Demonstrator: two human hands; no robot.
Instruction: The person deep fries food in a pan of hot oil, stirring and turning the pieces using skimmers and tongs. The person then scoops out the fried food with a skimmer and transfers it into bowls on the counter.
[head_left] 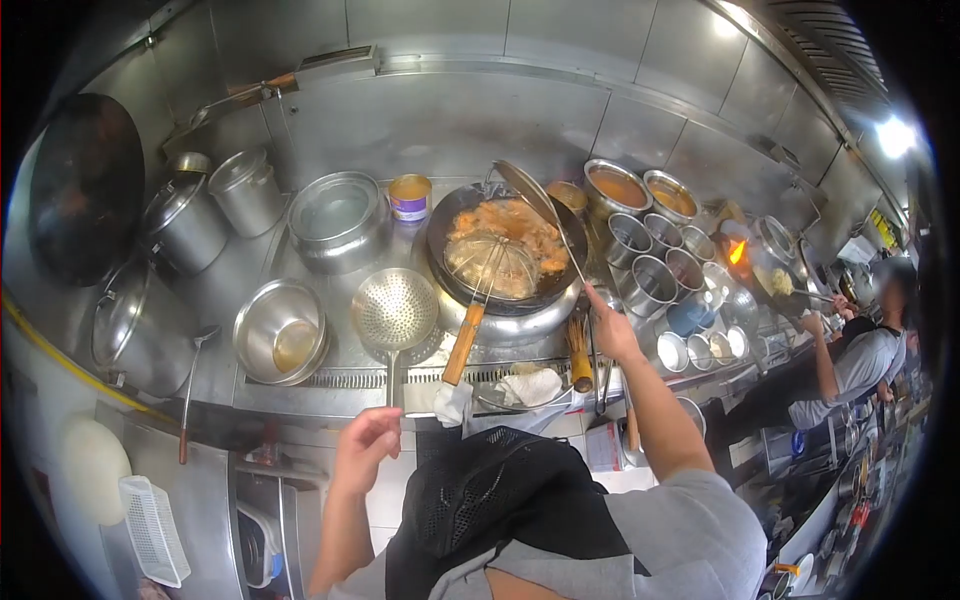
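My right hand is closed around the long thin handle of a broad round ladle. The ladle's head is tilted over the back right of the wok. Browned food pieces lie in the bubbling oil there. A wire spider strainer with a wooden handle rests across the wok's near side. My left hand, fingers loosely bent, is beside the lower end of the perforated skimmer; whether it touches that handle I cannot tell.
Left of the wok stand a steel bowl, a lidded pot and a tin can. Several metal containers sit on the right. A bamboo brush and cloth lie in front. Another person works near a flame.
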